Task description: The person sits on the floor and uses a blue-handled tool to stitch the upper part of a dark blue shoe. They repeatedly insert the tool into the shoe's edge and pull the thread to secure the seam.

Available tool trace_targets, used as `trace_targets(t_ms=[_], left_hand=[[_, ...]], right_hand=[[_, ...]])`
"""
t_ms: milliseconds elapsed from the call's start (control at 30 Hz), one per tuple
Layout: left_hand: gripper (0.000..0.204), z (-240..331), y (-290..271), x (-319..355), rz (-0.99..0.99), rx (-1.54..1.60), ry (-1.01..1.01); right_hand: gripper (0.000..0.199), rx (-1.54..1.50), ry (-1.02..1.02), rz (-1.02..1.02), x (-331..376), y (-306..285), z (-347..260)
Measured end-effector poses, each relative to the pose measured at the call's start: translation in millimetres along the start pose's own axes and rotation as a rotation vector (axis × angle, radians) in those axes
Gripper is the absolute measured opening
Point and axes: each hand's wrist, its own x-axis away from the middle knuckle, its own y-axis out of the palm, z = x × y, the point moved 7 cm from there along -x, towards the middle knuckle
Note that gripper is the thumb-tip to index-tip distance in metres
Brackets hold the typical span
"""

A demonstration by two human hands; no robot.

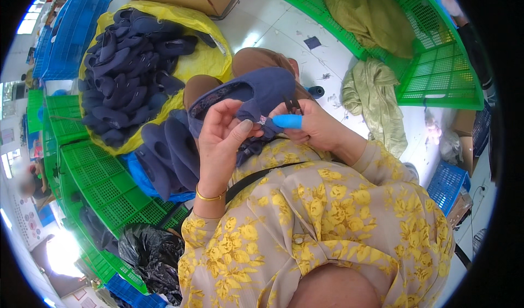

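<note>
A navy cloth shoe [273,84] with a patterned lining lies across my lap, and a smaller navy part with a little pale label [262,121] shows between my hands. With curled fingers and thumb, my left hand [219,136] pinches the edge of this navy work. My right hand [314,127], a blue cover [287,122] on one digit, is closed around small black thread snips [294,106]. Their dark tips point away from me, beside the shoe. The snips' handles are hidden in the palm. More navy shoes [173,150] rest against my left side.
A yellow sack [204,35] full of navy shoes [117,81] stands at the front left. Green crates [103,180] line the left. At the far right, another green crate [436,87] holds olive cloth [376,21]. A dark spool [316,92] and scraps [312,42] are on the floor.
</note>
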Motion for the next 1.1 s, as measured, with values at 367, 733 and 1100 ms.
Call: trace_targets(t_ms=[367, 733, 1100], left_hand=[[0.014, -7, -3, 0, 0.055, 0.041, -0.135], [0.014, -6, -13, 1, 0.217, -0.198, -0.064], [0.014, -1, -12, 3, 0.246, -0.285, -0.046]], right_hand=[[0.020, 0.664, -0.372, 0.165, 3, 4, -21], [0.019, 1.972, -0.915, 0.236, 34, 68, -47], [0.014, 1.973, -0.816, 0.254, 27, 64, -50]])
